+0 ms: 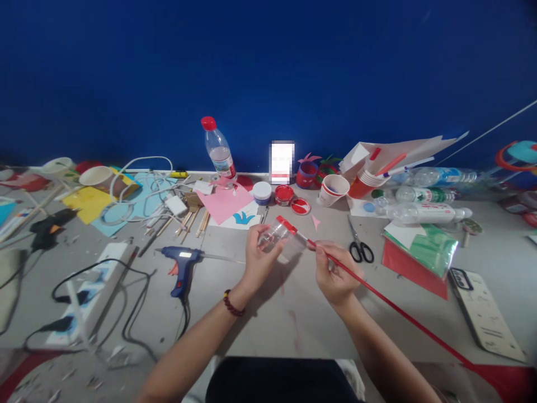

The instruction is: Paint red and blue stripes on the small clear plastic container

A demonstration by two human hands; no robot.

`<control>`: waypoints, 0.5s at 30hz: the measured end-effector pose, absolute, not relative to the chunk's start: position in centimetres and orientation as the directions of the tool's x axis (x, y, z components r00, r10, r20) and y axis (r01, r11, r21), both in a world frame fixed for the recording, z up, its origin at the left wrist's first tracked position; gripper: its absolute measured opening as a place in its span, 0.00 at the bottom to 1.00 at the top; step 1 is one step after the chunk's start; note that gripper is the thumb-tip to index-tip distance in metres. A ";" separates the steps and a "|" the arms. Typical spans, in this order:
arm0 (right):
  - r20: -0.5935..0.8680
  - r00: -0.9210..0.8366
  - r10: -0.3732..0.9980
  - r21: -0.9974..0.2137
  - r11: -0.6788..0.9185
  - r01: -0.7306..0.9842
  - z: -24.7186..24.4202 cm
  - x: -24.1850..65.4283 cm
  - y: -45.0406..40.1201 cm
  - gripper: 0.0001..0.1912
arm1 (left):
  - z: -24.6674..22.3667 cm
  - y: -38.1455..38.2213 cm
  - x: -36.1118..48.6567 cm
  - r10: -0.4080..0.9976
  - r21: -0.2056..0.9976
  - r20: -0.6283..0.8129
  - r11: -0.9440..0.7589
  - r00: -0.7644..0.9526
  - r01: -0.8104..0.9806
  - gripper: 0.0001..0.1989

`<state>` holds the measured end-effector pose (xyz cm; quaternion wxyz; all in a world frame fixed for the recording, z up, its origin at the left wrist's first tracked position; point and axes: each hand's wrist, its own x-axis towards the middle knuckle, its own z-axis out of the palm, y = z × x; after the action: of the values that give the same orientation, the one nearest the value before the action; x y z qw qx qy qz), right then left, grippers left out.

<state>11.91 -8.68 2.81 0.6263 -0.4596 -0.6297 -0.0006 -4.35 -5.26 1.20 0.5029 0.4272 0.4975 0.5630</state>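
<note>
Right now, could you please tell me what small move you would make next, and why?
I would probably turn the clear plastic piece slightly in the left hand, bringing another stretch of its rim to the brush in the right hand. The brush's tip is at the rim, where a red band shows, and the far side is hard to judge.

- Craft workspace: a cluttered grey table point(271, 330) against a plain blue wall point(268, 73).
- Blue glue gun point(182, 266), black-handled scissors point(357, 240), white power strip point(109, 258).
- Open red paint pot point(284, 194), pink paper point(224, 202), paper cup point(333, 193), plastic bottles point(428, 212).
</note>
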 end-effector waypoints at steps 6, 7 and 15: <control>0.778 0.209 0.592 -0.588 0.571 0.572 2.8 11.7 -8.7 0.09 | 1.5 -5.7 -4.3 0.993 0.995 0.082 -0.087 -0.083 -0.052 0.20; 0.780 0.206 0.590 -0.583 0.567 0.582 2.9 11.7 -8.7 0.08 | 1.5 -5.7 -4.2 0.993 0.994 0.087 -0.091 -0.082 -0.054 0.21; 0.828 0.123 0.547 -0.474 0.566 0.674 4.5 11.3 -8.6 0.08 | 1.2 -5.7 -4.4 0.992 0.994 0.107 -0.109 -0.071 -0.028 0.21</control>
<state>11.34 -8.63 4.48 0.5894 -0.4625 -0.6602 -0.0538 -4.41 -5.67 1.20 0.4624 0.5008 0.4813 0.5511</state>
